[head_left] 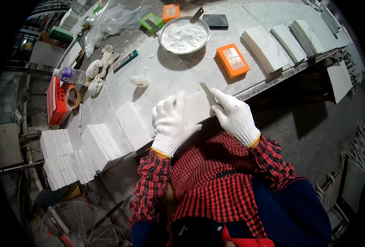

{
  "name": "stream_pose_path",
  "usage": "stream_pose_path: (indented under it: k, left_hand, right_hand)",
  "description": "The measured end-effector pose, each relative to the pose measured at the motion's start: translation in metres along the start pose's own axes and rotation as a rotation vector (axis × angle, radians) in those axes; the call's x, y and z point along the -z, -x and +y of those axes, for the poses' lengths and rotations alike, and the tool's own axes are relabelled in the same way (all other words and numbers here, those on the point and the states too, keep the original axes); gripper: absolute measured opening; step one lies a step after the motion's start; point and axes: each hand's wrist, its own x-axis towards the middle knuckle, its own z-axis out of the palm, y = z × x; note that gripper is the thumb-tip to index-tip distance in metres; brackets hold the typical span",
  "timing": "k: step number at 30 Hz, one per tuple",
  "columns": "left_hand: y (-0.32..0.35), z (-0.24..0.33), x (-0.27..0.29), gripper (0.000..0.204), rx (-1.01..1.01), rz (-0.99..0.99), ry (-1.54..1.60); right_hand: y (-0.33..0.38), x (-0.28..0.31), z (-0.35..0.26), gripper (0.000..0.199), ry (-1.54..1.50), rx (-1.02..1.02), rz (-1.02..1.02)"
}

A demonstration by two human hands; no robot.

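A pale marble tile [196,108] lies at the near edge of the table in front of me. My left hand [168,125], in a white knitted glove, rests on its left part with the thumb stretched out to the right. My right hand [236,119], gloved likewise, pinches a thin flat metal blade [207,92] at the tile's right end. A second tile [134,125] lies left of my left hand. Beyond my hands stands a metal bowl [162,44] of white powder [184,36] with a dark scraper [197,15] in it.
Stacked tiles [102,144] stand at the left, more tile stacks [264,49] at the right. An orange box [232,61], a whitish oval object [139,81], a green cutter-shaped item [125,61], used gloves [104,61] and a bottle [73,75] surround the work area. A fan [79,224] stands lower left.
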Motion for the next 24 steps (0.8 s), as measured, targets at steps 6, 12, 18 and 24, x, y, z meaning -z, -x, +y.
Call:
stream_pose_path:
  k: [6, 12, 18, 24]
  left_hand:
    - [-0.003, 0.001, 0.005, 0.103, 0.018, -0.003, 0.048]
    - [-0.004, -0.009, 0.029, 0.098, 0.045, -0.087, 0.260]
    - [-0.009, -0.040, 0.055, 0.085, 0.032, -0.212, 0.702]
    - [-0.030, -0.040, 0.075, 0.062, 0.092, -0.477, 0.740]
  right_hand:
    - [0.001, 0.003, 0.004, 0.045, 0.051, 0.005, 0.034]
    - [0.002, 0.015, -0.001, 0.049, -0.521, -0.338, -0.128]
    - [0.005, 0.012, 0.002, 0.045, -0.890, -0.451, -0.140]
    - [0.011, 0.009, 0.004, 0.043, -0.500, -0.150, 0.005]
